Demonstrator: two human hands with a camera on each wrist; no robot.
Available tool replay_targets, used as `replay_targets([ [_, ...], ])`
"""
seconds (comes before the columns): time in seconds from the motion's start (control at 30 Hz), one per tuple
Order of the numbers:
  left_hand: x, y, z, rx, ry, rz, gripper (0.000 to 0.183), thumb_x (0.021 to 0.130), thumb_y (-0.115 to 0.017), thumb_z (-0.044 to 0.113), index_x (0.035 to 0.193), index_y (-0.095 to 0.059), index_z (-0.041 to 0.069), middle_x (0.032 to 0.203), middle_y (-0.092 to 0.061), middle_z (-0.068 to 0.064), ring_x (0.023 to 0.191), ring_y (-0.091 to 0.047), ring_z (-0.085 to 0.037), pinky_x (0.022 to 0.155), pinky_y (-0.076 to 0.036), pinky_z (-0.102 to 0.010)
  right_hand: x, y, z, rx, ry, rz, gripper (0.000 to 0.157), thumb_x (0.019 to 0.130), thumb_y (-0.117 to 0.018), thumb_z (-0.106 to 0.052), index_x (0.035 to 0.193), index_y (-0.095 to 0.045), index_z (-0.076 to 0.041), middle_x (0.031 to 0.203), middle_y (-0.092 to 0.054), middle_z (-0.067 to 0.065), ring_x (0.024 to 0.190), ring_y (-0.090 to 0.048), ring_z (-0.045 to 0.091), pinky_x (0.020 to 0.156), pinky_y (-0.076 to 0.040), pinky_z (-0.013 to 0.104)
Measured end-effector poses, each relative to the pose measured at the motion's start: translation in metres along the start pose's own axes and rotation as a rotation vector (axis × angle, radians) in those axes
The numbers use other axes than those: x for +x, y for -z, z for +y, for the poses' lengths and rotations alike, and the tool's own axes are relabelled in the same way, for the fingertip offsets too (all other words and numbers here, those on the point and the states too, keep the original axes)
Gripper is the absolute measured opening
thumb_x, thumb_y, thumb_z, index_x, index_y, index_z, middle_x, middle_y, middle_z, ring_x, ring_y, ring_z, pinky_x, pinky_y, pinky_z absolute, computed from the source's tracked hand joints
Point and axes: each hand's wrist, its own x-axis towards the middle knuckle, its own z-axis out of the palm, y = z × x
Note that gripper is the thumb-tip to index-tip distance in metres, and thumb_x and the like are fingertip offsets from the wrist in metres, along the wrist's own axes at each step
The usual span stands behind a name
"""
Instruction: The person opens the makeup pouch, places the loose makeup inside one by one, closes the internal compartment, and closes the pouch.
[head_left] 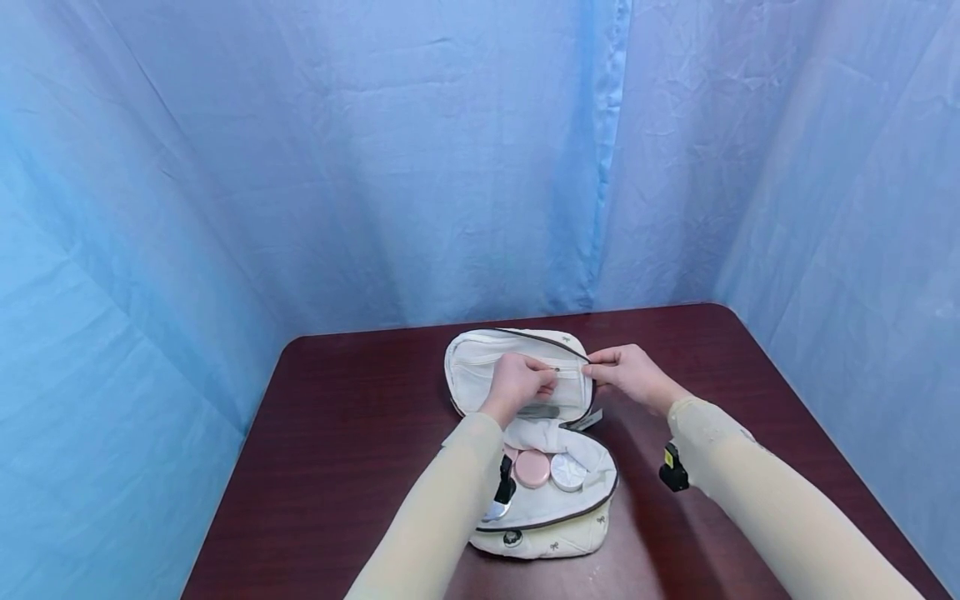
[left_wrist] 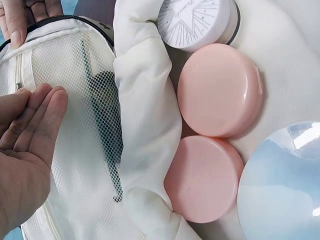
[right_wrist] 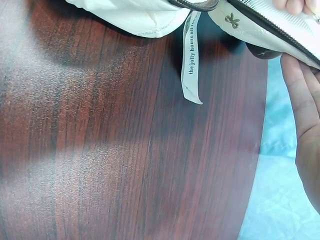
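Note:
A white cosmetic bag (head_left: 566, 542) lies unzipped on the table, its lid folded back. Inside the lid, a mesh pocket (left_wrist: 70, 150) covers a dark slender item (left_wrist: 102, 125). My left hand (head_left: 517, 385) pinches the pocket's small zipper pull (left_wrist: 19, 86) between thumb and fingers. At the lid's right edge, my right hand (head_left: 628, 375) grips the rim with thumb inside and fingers behind. Two round pink cases (left_wrist: 220, 90), a white round case with a star (left_wrist: 192, 22) and a shiny pale-blue round thing (left_wrist: 285, 185) sit in the bag's body.
A fabric tag (right_wrist: 191, 65) sticks out from the bag's side onto the dark red wooden table (head_left: 337, 467). Blue curtains (head_left: 420, 167) hang behind the table and along both sides. My left forearm crosses over part of the bag.

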Motion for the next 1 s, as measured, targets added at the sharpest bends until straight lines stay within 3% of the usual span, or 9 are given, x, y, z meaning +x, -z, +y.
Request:
replay_targets([
  [0.5, 0.002, 0.013, -0.006, 0.081, -0.042, 0.024, 0.018, 0.081, -0.065, -0.004, 0.090, -0.081, -0.002, 0.081, -0.075, -0.020, 0.078, -0.077, -0.028, 0.073, -0.063, -0.036, 0.000, -0.001, 0.000, -0.008, -0.004, 0.017, 0.044, 0.097, -0.071, -0.019, 0.129, -0.064, 0.010, 0.111, -0.075, 0.017, 0.088, -0.074, 0.019, 0.078, -0.061, 0.033],
  [0.77, 0.000, 0.021, -0.007, 0.100, -0.055, 0.028, 0.017, 0.082, -0.066, -0.003, 0.090, -0.081, -0.001, 0.084, -0.076, -0.019, 0.084, -0.076, -0.032, 0.076, -0.063, -0.039, 0.003, -0.001, 0.003, -0.009, 0.003, 0.026, 0.040, 0.097, -0.071, -0.018, 0.127, -0.066, 0.008, 0.111, -0.075, 0.016, 0.087, -0.074, 0.017, 0.080, -0.061, 0.037],
  [1.0, 0.000, 0.031, -0.010, 0.066, -0.025, 0.002, 0.016, 0.088, -0.067, 0.001, 0.095, -0.081, 0.000, 0.090, -0.077, -0.018, 0.089, -0.075, -0.033, 0.079, -0.062, -0.040, 0.002, 0.002, 0.005, -0.009, 0.013, 0.013, 0.043, 0.097, -0.070, -0.020, 0.129, -0.065, 0.009, 0.112, -0.075, 0.017, 0.091, -0.074, 0.019, 0.093, -0.055, 0.057],
])
